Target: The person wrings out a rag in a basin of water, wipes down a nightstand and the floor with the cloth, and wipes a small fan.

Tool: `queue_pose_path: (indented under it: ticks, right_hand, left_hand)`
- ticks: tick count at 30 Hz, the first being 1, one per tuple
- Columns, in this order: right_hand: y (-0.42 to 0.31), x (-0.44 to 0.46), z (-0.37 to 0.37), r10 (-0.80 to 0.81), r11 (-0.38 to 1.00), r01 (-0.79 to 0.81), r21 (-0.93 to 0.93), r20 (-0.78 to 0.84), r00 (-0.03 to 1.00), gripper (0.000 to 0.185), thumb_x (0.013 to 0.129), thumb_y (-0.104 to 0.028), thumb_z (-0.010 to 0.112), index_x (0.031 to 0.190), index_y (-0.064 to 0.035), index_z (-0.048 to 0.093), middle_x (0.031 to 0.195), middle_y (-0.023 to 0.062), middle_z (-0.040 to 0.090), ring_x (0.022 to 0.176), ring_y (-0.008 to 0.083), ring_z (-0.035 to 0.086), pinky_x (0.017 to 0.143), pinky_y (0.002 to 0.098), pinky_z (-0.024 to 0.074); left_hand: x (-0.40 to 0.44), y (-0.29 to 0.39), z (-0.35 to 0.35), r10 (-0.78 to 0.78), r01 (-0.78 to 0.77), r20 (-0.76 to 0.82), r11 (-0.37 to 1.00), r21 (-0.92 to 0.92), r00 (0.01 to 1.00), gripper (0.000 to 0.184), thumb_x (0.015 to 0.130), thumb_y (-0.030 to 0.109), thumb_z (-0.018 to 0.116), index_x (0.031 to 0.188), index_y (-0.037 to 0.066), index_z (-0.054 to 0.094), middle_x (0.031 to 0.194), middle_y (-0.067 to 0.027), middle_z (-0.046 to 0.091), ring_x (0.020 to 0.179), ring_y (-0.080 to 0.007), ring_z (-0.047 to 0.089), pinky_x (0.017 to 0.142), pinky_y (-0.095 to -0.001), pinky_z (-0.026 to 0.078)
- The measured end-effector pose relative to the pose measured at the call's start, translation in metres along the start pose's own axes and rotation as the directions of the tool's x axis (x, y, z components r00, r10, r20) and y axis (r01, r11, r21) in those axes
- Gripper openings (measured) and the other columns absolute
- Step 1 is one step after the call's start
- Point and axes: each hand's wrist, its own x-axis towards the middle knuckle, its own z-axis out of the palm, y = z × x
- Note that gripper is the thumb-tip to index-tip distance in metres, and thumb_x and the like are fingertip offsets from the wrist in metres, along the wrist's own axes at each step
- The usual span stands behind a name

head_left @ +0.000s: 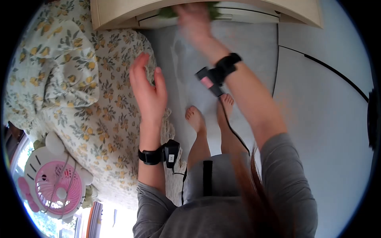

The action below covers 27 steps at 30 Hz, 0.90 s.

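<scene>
My right hand point(193, 23) reaches to the wooden furniture's edge at the top, blurred by motion, over a green cloth-like item point(170, 12) that shows on both sides of it. Its fingers are smeared, so their grip cannot be made out. My left hand point(149, 87) is raised beside the floral bedding point(115, 79), its fingers apart and nothing in it. Each wrist wears a black strap with a small device, the right one point(210, 81) and the left one point(170, 153), both with cables.
The curved wooden furniture point(107, 16) spans the top, with a pale drawer-like front point(246, 16) beneath. A pink and white fan point(59, 186) stands at lower left near a window. Bare feet point(195, 118) are on the grey floor. A black cable point(337, 73) lies at right.
</scene>
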Motion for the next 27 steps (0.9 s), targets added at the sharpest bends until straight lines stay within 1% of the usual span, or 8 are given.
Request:
queue_pose_path:
  ticks: [3,6,8,9,13,17,23,27]
  right_hand:
    - [-0.035,0.019,0.024,-0.183,0.976,0.173,0.135,0.064,0.981,0.047,0.086,-0.013,0.05,0.131,-0.0057,0.044,0.14,0.0204,0.035,0.13,0.0374,0.028,0.108,0.0526,0.0193]
    - [-0.027,0.025,0.023,-0.365,0.911,0.407,0.064,-0.332,0.87,0.049,0.079,-0.018,0.056,0.125,-0.0038,0.045,0.121,0.021,0.049,0.11,0.0376,0.047,0.095,0.0515,0.0342]
    - [-0.009,0.018,0.005,-0.332,0.8,0.282,-0.53,0.0,0.943,0.051,0.083,-0.014,0.052,0.133,-0.0079,0.042,0.139,0.0192,0.036,0.13,0.0372,0.029,0.108,0.0515,0.019]
    - [0.021,0.017,-0.014,-0.317,0.948,0.316,-0.024,-0.025,0.948,0.056,0.08,-0.014,0.054,0.134,-0.0092,0.041,0.136,0.0191,0.039,0.129,0.0373,0.031,0.106,0.0511,0.0207]
    - [0.112,-0.005,-0.066,-0.317,0.921,0.264,-0.285,-0.16,0.935,0.048,0.081,-0.018,0.058,0.124,-0.0002,0.044,0.116,0.0239,0.051,0.108,0.039,0.048,0.092,0.0468,0.0375]
    - [0.181,-0.023,-0.086,-0.268,0.93,0.121,-0.347,-0.416,0.869,0.041,0.077,-0.018,0.054,0.116,-0.0051,0.054,0.119,0.019,0.052,0.109,0.0361,0.047,0.093,0.0499,0.0356]
    - [0.088,0.015,-0.038,-0.394,0.913,0.338,-0.231,-0.278,0.876,0.039,0.073,-0.018,0.056,0.11,-0.0068,0.056,0.1,0.0183,0.058,0.098,0.0349,0.053,0.085,0.0458,0.0423]
    - [0.005,0.038,0.018,-0.502,0.865,0.486,-0.128,-0.206,0.84,0.037,0.075,-0.022,0.057,0.111,-0.0104,0.057,0.11,0.0143,0.055,0.109,0.0316,0.05,0.096,0.0471,0.0352]
  left_hand:
    - [0.018,-0.015,0.018,0.018,-0.02,-0.061,0.999,-0.036,0.998,0.033,0.085,0.004,0.053,0.117,-0.002,0.047,0.118,-0.0191,0.05,0.109,-0.0355,0.048,0.092,-0.039,0.039]
    - [0.04,-0.031,0.038,0.139,-0.139,-0.136,0.99,0.007,0.981,0.033,0.085,0.005,0.053,0.117,-0.001,0.048,0.117,-0.0184,0.051,0.106,-0.034,0.049,0.088,-0.0378,0.04]
    - [0.059,-0.039,0.044,0.151,-0.149,-0.128,0.988,0.028,0.98,0.034,0.089,0.011,0.054,0.121,0.001,0.047,0.121,-0.0153,0.049,0.11,-0.0257,0.05,0.091,-0.0349,0.043]
    - [0.064,-0.042,0.05,0.174,-0.176,-0.15,0.984,0.003,0.973,0.033,0.089,0.011,0.054,0.121,0.001,0.048,0.121,-0.0149,0.05,0.11,-0.0254,0.05,0.091,-0.0346,0.042]
    - [0.075,-0.054,0.075,0.259,-0.259,-0.226,0.965,0.032,0.939,0.034,0.088,0.009,0.054,0.12,0.001,0.048,0.119,-0.0141,0.052,0.109,-0.0248,0.05,0.09,-0.0336,0.042]
    - [0.088,-0.07,0.089,0.392,-0.385,-0.351,0.918,0.092,0.851,0.032,0.087,0.007,0.053,0.119,0.001,0.049,0.118,-0.0148,0.053,0.106,-0.0264,0.051,0.088,-0.0343,0.042]
    - [0.11,-0.063,0.093,0.329,-0.338,-0.416,0.939,0.054,0.848,0.03,0.087,0.005,0.049,0.117,0.0,0.05,0.113,-0.0167,0.053,0.104,-0.0304,0.051,0.09,-0.0358,0.04]
    - [0.114,-0.057,0.092,0.422,-0.425,-0.439,0.9,0.097,0.793,0.03,0.083,0.002,0.048,0.113,0.0,0.051,0.112,-0.0205,0.052,0.103,-0.0377,0.05,0.091,-0.0419,0.04]
